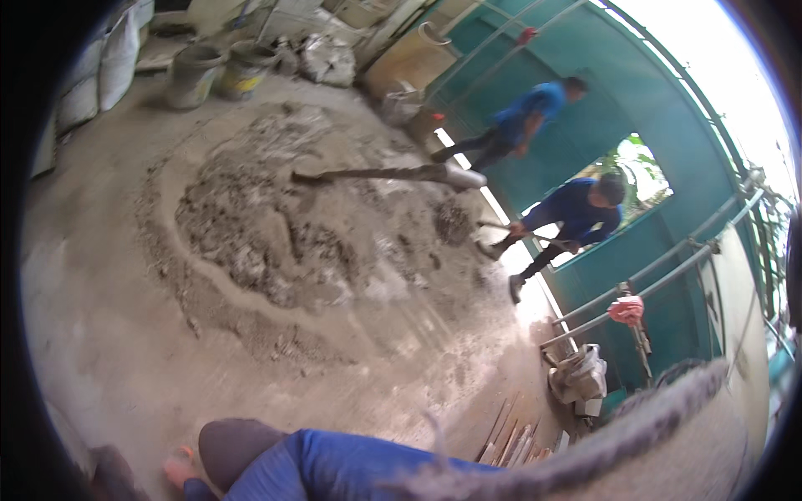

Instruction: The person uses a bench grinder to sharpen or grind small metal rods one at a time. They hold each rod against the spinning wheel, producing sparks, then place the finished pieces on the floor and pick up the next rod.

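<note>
Low at the left edge, a blurred hand shows beside a bit of blue sleeve, with a small orange spot near it. I take it for my left hand; its fingers are smeared, and anything in them cannot be made out. Close by is a dark rounded shape, joined to a broad stretch of blue cloth along the lower edge. Whether this is my own clothing or another person bending there, I cannot tell. My right hand is not visible.
A wet grey mortar heap spreads over the floor, a long-handled tool across it. One person in dark blue works a shovel; another in blue stands behind. Buckets, sacks, wood strips and railings edge the room.
</note>
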A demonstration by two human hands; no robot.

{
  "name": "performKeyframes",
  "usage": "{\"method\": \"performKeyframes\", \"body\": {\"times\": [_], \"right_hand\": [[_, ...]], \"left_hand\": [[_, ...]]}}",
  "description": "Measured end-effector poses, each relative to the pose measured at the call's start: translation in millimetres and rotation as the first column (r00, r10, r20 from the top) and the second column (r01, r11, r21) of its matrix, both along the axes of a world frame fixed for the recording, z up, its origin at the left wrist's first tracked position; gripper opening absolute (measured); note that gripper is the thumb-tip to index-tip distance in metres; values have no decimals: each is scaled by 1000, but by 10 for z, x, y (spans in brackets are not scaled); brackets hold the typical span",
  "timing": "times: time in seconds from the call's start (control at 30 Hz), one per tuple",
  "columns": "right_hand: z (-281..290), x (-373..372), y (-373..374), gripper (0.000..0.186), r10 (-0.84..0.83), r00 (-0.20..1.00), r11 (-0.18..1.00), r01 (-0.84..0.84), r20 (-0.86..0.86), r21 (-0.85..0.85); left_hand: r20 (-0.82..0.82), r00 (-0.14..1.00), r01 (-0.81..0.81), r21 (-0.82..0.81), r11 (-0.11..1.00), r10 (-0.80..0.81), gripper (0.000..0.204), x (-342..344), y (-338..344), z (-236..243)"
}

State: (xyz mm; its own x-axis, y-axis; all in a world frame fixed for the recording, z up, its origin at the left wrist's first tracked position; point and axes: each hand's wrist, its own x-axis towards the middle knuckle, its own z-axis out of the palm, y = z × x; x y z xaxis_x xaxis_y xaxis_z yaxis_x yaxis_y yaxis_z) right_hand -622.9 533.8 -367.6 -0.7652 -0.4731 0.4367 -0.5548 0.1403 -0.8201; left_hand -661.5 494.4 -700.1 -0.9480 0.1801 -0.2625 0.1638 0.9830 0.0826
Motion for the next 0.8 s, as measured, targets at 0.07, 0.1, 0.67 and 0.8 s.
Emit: {"method": "performKeyframes", "body": {"times": [0.07, 0.1, 0.67, 0.8], "right_hand": [[23, 84, -102, 10, 0, 1000, 998, 0, 1, -66], [36, 156, -191, 10, 18, 1000, 994, -18, -3, -106], [450, 549, -371, 12, 156, 986, 828, -96, -64, 553], [480, 490, -300, 15, 401, 894, 836, -267, -200, 479]], "left_hand": [[71, 997, -32, -44, 999, 35, 44, 13, -55, 52], [112, 991, -70, -79, 994, 78, 46, 29, -81, 84], [734, 636, -767, 565, 304, 239, 29, 162, -820, 2143], [716, 684, -727, 654, 208, 139, 30, 298, -1257, 2996]]}}
